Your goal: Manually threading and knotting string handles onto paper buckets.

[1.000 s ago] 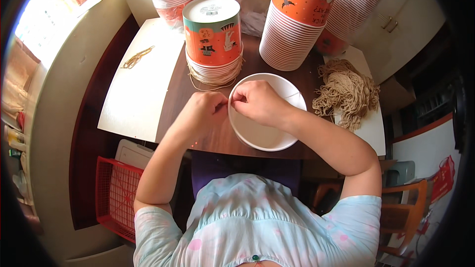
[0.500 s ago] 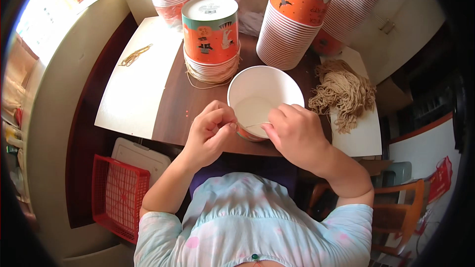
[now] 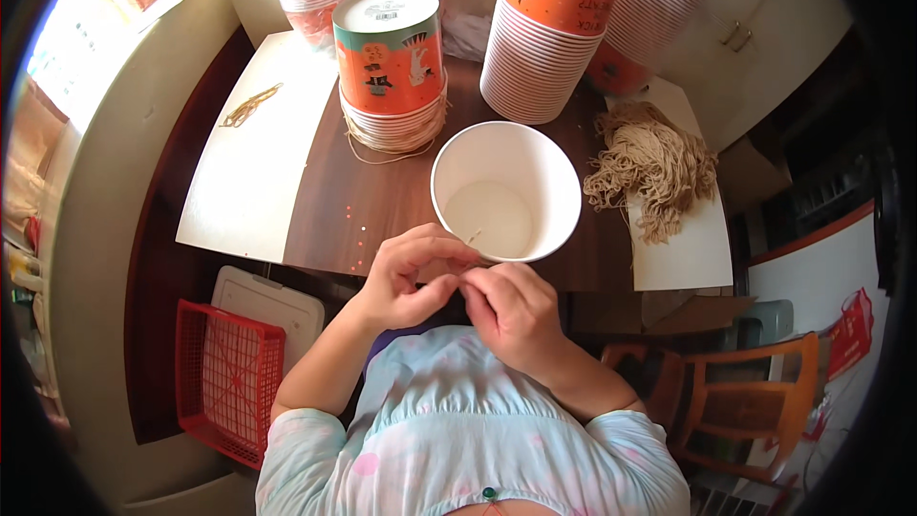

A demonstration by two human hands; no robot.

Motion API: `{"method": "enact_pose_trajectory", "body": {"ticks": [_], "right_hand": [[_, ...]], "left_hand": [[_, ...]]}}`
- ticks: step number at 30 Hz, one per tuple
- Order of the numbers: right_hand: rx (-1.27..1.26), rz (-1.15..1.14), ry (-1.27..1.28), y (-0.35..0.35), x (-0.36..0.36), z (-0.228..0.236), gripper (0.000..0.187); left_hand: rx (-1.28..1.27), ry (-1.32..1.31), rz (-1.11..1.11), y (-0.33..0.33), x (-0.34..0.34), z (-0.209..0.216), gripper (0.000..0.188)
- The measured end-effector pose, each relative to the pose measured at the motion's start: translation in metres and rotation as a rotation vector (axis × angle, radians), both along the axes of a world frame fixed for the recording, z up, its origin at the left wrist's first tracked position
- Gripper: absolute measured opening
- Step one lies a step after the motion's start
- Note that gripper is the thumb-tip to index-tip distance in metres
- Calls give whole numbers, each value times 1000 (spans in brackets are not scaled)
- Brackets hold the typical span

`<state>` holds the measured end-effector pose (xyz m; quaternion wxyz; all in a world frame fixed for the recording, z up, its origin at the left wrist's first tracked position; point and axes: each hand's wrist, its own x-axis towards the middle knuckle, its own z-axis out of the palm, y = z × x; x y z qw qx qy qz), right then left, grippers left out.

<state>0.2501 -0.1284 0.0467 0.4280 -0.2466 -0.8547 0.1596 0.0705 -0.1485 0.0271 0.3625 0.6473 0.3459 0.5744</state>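
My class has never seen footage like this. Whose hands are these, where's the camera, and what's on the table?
No machine here: a person's bare left hand and right hand sit close together at the near rim of a round paper tub, white inside; anything pinched is too small to tell. All pictures come from a fisheye camera on the head, looking down. Behind the tub, on the brown wooden table, stand stacked orange-and-green paper tubs; tangled beige string lies to the right.
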Motion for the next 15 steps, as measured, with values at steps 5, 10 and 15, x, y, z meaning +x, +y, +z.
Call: {"method": "enact_pose_trajectory", "body": {"ticks": [5,10,15], "right_hand": [[153,83,-138,-10,-1,-16,22],[-66,396,-114,11,13,20,8],[-12,202,-94,45,5,55,21]], "left_hand": [[-150,-11,94,-14,9,3,18],[-145,84,209,-21,11,5,19],[121,340,326,-19,14,2,16]]}}
